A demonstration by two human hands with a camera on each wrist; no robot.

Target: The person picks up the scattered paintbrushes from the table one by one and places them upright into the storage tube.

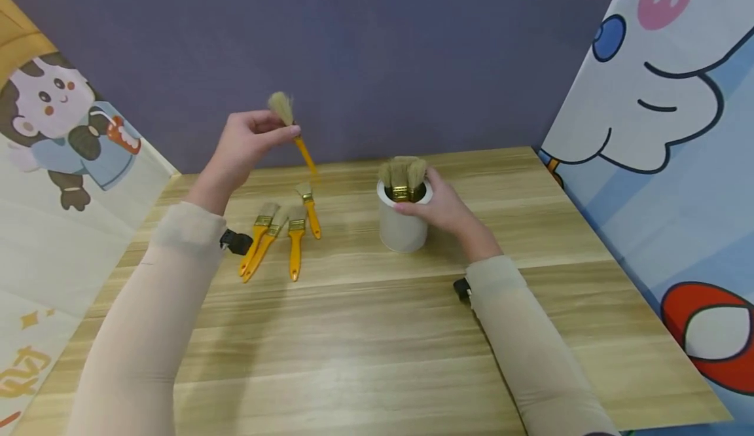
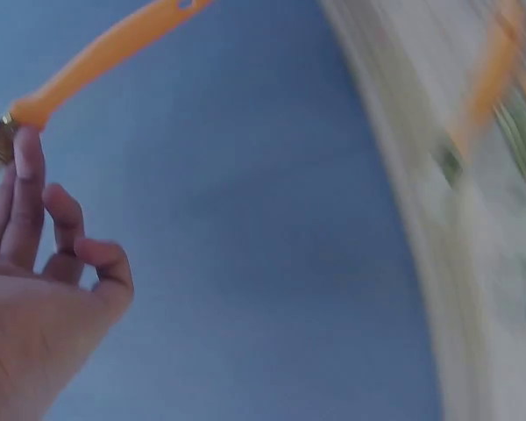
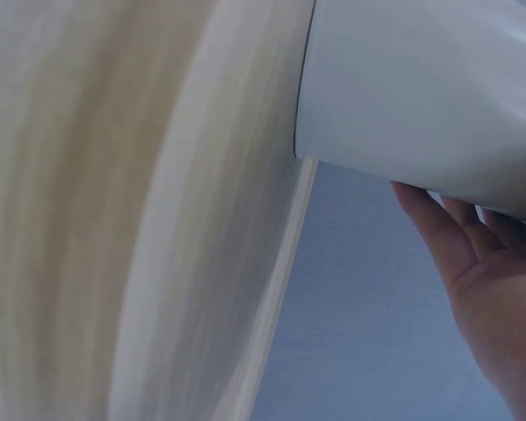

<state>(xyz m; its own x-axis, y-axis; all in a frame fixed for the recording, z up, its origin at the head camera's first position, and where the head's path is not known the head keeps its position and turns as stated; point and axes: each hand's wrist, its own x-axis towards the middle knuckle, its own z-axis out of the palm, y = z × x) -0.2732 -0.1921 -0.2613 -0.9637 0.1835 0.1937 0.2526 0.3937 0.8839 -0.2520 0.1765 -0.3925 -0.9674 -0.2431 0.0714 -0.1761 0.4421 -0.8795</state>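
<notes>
brush [image 1: 291, 131] pinched near its ferrule in left hand [image 1: 244, 145], raised above table [image 1: 377, 331], bristles up, orange handle slanting down. right hand [image 1: 444, 210] wrapped around white cup [image 1: 402, 226] on table, fingers at its rim, brushes [image 1: 402, 177] upright inside. four more brushes [image 1: 283, 233] flat on table left of cup.

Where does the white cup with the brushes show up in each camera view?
Head: white cup stands at table centre, right hand holding its rim.
Left wrist: not clearly in view; the right side is blurred.
Right wrist: the cup fills the upper right.
Shared landmark: the wooden table.
</notes>
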